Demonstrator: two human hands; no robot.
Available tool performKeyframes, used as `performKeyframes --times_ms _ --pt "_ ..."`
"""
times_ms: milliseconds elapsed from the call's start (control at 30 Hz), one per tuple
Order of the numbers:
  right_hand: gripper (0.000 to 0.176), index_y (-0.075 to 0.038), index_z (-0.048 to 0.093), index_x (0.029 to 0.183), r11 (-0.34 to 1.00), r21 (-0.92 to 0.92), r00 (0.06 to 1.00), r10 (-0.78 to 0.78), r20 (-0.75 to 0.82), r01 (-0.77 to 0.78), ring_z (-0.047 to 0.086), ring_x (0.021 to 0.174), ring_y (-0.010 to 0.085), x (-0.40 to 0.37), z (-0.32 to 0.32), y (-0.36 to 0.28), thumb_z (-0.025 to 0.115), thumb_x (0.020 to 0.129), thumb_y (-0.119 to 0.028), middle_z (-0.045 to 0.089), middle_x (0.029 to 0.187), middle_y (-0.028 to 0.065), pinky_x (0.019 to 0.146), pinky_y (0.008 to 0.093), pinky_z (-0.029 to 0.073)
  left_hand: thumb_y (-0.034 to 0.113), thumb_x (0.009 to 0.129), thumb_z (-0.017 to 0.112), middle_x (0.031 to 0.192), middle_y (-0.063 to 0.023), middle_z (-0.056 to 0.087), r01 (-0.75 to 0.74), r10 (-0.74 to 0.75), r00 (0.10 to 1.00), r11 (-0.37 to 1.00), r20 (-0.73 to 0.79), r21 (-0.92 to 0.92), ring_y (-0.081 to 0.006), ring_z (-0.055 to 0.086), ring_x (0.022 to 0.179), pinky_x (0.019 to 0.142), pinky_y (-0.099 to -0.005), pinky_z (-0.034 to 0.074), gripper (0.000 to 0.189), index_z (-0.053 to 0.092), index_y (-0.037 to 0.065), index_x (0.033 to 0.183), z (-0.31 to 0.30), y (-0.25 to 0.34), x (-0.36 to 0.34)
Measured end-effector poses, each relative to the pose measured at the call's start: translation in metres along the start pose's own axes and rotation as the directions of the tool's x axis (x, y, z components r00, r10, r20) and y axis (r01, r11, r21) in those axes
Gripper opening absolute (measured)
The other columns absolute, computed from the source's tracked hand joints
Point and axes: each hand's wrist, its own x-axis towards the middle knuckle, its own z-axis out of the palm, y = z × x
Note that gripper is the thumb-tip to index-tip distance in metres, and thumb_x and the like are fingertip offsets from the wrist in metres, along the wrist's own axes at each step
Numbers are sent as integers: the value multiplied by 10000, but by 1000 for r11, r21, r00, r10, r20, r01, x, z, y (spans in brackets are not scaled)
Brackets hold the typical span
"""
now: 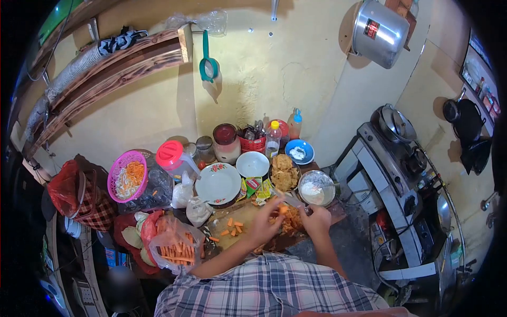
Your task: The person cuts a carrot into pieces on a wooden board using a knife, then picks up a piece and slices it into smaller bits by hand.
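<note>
Low at centre, a board [224, 240] carries carrot bits [235, 228]. At its 3 o'clock, the left hand [263, 224] pinches a carrot [283, 210] in closed fingertips. Further toward 3 o'clock, the right hand [317, 219] is curled tight around a knife [293, 202].

left hand [262, 224] pinching, right hand [317, 221] fisted, close together

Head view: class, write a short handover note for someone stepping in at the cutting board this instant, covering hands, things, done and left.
Left hand: grip closed on a carrot piece above the cutting board.
Right hand: grip closed on a knife, blade by the carrot piece.
Done: cut carrot chunks lie on the board; a bag of carrot sticks sits to its left.
Left: the held piece looks not yet cut up.
</note>
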Motion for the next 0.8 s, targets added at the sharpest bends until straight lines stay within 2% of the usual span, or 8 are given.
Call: performKeyframes --times_ms 67,200,333,400,467,533,700,800 --pt "371 -32 680 727 999 -41 1000 13 7 -12 622 633 342 -9 7 12 665 738 -403 631 662 170 618 423 485 -22 768 621 1161 -138 565 -78 36 959 987 282 139 -202 596 845 717 -301 504 646 376 101 1353 14 -17 4" --pt "376 -59 710 814 974 -193 983 143 114 -119 645 697 333 -15 -2 27 668 727 -422 661 722 159 673 417 505 -24 727 636 1169 -176 554 90 -133 931 986 339 140 -247 607 809 701 -317 499 713 351 113 1366 32 -59 9" --pt "393 -66 715 852 943 -154 935 317 156 -294 653 737 330 -21 -11 56 661 731 -436 670 762 161 704 405 514 1 691 691 1164 -205 546 255 -325 913 926 248 277 -223 622 733 644 -319 514 751 338 71 1350 27 -109 24" --pt "411 -76 717 830 927 -127 925 366 101 -353 650 726 345 -21 -16 69 638 740 -470 666 750 173 693 424 513 8 702 699 1110 -170 570 552 -543 834 822 96 -143 -195 633 741 633 -291 527 679 370 13 1296 23 -122 30" --pt "408 -54 708 827 915 -118 909 400 115 -387 647 728 348 -19 -18 74 617 779 -449 660 743 178 678 411 505 33 743 698 1065 -119 588 655 -638 752 690 168 -307 -180 640 809 660 -269 538 575 417 -9 1243 13 -120 40" --pt "404 -7 682 822 920 137 929 352 117 -366 635 690 358 -15 -29 62 589 826 -400 647 713 186 630 402 481 63 791 678 1049 -103 599 702 -663 646 321 379 -635 -172 635 856 700 -261 542 487 460 8 1223 1 -93 49" --pt "368 32 646 786 899 366 971 213 111 -239 566 562 337 -1 -24 31 563 866 -318 603 625 175 559 377 435 52 845 621 1140 -96 578 624 -535 724 238 435 -745 -191 580 1053 902 -281 507 383 489 10 1202 -27 -7 57" --pt "323 31 604 671 855 509 995 93 39 -99 486 481 309 5 -22 10 574 853 -234 523 519 140 513 359 401 54 843 623 1141 -106 580 573 -460 779 245 426 -782 -189 585 1044 907 -285 504 404 489 22 1222 -40 15 51"
